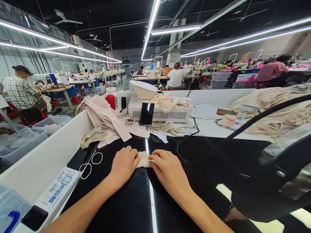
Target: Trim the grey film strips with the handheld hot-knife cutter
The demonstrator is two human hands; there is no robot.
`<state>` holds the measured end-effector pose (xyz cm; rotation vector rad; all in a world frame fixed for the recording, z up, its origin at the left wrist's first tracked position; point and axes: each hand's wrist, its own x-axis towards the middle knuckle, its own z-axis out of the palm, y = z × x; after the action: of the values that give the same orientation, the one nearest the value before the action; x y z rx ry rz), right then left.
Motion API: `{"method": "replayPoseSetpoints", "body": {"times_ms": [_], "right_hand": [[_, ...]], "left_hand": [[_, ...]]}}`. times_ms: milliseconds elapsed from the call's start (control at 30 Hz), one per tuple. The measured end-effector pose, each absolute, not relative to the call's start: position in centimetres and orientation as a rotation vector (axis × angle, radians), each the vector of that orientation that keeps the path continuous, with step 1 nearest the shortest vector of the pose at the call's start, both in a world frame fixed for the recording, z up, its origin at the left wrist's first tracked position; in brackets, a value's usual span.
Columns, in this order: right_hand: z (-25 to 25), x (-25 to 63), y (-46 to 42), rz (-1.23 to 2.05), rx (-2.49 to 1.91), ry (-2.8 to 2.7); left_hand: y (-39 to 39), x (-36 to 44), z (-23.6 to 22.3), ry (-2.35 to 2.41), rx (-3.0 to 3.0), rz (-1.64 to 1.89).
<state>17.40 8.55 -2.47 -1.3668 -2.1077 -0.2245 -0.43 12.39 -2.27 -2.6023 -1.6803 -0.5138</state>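
Note:
A small cream piece of fabric (143,160) lies at the middle of the glossy black tabletop (121,210). My left hand (125,163) pinches its left edge between thumb and fingers. At its right edge, my right hand (168,167) grips the cloth with fingertips closed together. Beyond the hands sits a pile of pale pink cut fabric strips (105,116), some hanging toward the black surface. Beige straps (90,137) rest left of that pile.
Behind the fabric stand a phone (147,113), a white ventilated box (135,109) and a red thread cone (110,101). A dark machine arm (263,179) with a cable (246,121) blocks the right side. Scissors (89,165) with white handles and a white-blue box (58,189) lie left.

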Motion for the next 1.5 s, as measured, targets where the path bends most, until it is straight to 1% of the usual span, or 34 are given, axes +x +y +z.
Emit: {"method": "replayPoseSetpoints", "body": {"times_ms": [200,267,333,400,533,667,867,1100,1300,1500], "right_hand": [[-0.6,17.3,0.5,-0.043,-1.176,-2.274],[-0.5,18.5,-2.5,0.117,-1.161,-2.313],[-0.7,20.8,-5.0,0.300,-1.239,-2.283],[-1.0,24.0,-7.0,0.397,-1.365,-2.197],[-1.4,31.0,-9.6,0.275,-1.755,-1.848],[-1.6,34.8,-10.4,0.155,-1.850,-1.733],[-2.7,34.4,-10.0,0.140,-1.821,-1.879],[-3.4,33.7,-9.8,0.156,-1.813,-1.830],[-2.8,33.3,-9.5,0.310,-1.793,-1.727],[-2.7,33.3,-9.3,0.442,-1.772,-1.565]], "left_hand": [[12.1,-1.3,-1.7,-1.604,-2.591,-0.599],[12.1,-1.6,-1.4,-1.560,-2.614,-0.636],[11.9,-1.7,-1.1,-1.502,-2.650,-0.666],[11.6,-1.6,-0.9,-1.443,-2.691,-0.689],[10.2,-0.9,-0.7,-1.321,-2.788,-0.674],[8.1,0.7,-0.8,-1.202,-2.903,-0.610],[4.2,4.0,-1.2,-0.996,-3.120,-0.460],[0.7,7.8,-2.0,-0.777,-3.228,-0.292],[-1.0,10.6,-1.9,-0.649,-3.264,-0.275],[-2.6,13.1,-1.9,-0.702,-3.105,-0.105]]}}
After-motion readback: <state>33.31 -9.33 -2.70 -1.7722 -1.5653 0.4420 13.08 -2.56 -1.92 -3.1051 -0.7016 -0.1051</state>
